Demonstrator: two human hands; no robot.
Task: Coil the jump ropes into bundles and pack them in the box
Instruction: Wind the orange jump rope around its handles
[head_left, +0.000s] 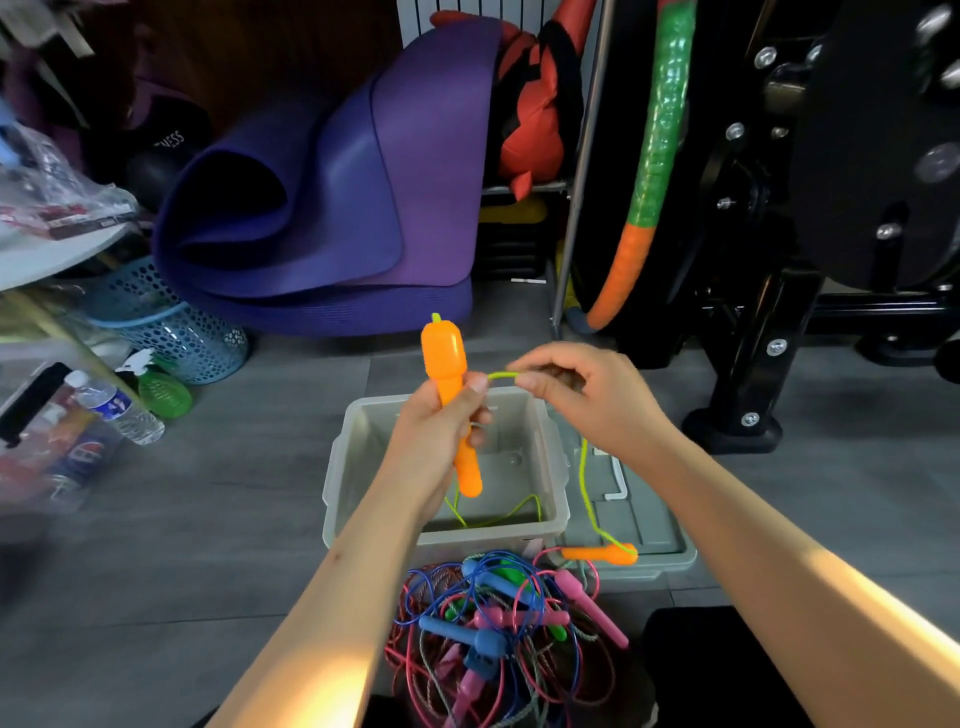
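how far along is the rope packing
Early. Nothing is packed: the box holds only a trailing loop of the yellow-green cord. In hand: the left hand grips one orange handle; the right hand pinches the cord. Left: the tangled pile of ropes.

orange handle (448, 374): smooth plastic, slight gloss
yellow-green cord (586, 486): thin, smooth, plastic-looking
box (548, 467): translucent grey plastic, matt
lid (654, 525): same grey plastic, lower right of box
rope pile (506, 623): blue/pink/green plastic handles, glossy cords, one braided cord
yoga mat (332, 197): purple foam, matt, fine texture, upper centre
floor (208, 519): grey, matt, wood-grain look
basket (171, 322): perforated blue plastic, left
machine frame (753, 332): black, glossy, metal bolts, right
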